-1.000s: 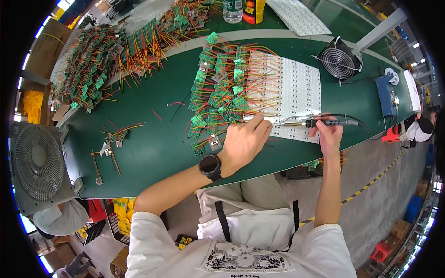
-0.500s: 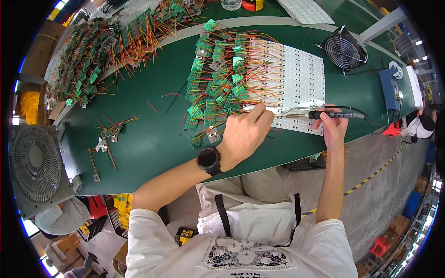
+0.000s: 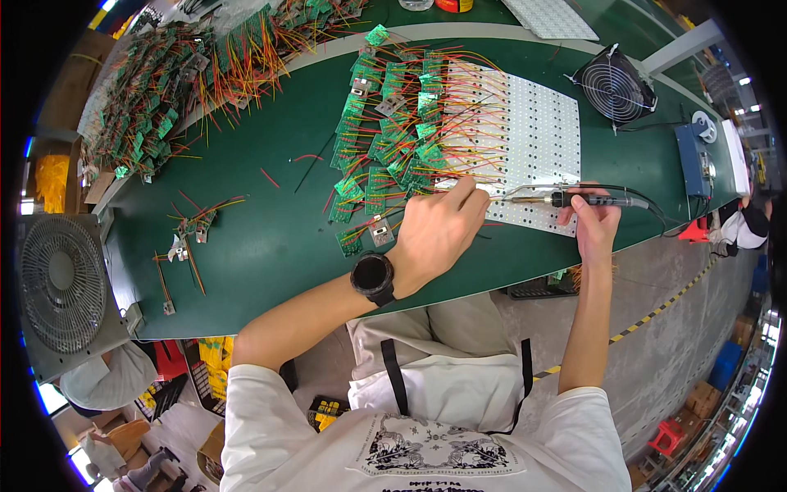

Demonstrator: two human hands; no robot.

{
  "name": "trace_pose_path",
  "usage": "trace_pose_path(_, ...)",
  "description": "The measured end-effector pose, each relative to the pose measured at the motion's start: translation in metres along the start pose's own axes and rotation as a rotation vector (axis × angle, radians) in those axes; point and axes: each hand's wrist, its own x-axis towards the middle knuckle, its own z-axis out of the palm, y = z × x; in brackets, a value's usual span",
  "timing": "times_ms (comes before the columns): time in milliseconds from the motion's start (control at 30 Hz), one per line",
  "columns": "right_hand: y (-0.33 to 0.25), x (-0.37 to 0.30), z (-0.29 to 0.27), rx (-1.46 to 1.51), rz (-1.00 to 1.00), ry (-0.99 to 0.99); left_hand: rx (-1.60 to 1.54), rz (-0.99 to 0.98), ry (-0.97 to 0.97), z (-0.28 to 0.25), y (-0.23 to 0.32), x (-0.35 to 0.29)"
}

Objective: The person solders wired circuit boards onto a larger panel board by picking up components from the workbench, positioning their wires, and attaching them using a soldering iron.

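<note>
My right hand [image 3: 595, 220] grips a soldering iron [image 3: 578, 199] by its black handle, its metal tip pointing left over the near edge of a white perforated panel [image 3: 545, 131]. Close to that tip, my left hand [image 3: 443, 228] is closed in a pinch. Whatever lies between its fingertips is too small to make out. Green circuit boards [image 3: 389, 148] lie in rows against the panel's left side, and their red and yellow wires [image 3: 475, 123] stretch across it. A board with a metal part [image 3: 380, 231] rests just left of my left hand.
A large heap of wired boards [image 3: 152, 107] fills the far left. Loose wired parts [image 3: 193, 230] lie on the green table [image 3: 270, 271]. A black fan [image 3: 615, 86] and a blue box-shaped unit [image 3: 693, 160] stand at the right; a bigger fan [image 3: 64, 275] is at the left edge.
The view has shifted slightly, moving the table things a little in the picture. Both hands keep nearly the same pose, with the soldering iron still close to my left fingertips.
</note>
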Motion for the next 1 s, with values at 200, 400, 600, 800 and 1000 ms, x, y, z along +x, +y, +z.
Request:
trace_pose_path(200, 0.001, -0.001, 0.000, -0.010, -0.008, 0.003, -0.006, 0.007, -0.010, -0.001, 0.000, 0.000)
trace_pose_path(400, 0.002, 0.000, -0.002, 0.042, -0.024, 0.023, 0.003, 0.008, -0.011, 0.000, 0.000, 0.000)
trace_pose_path(600, 0.001, 0.001, -0.002, 0.063, -0.035, 0.027, 0.006, -0.002, 0.003, 0.000, 0.000, 0.000)
trace_pose_path(800, 0.001, 0.000, -0.003, 0.096, -0.025, 0.072, -0.121, 0.044, -0.100, -0.017, 0.004, 0.008)
trace_pose_path(1000, 0.002, 0.001, -0.002, 0.112, -0.011, 0.065, -0.123, 0.199, -0.267, -0.030, -0.004, 0.010)
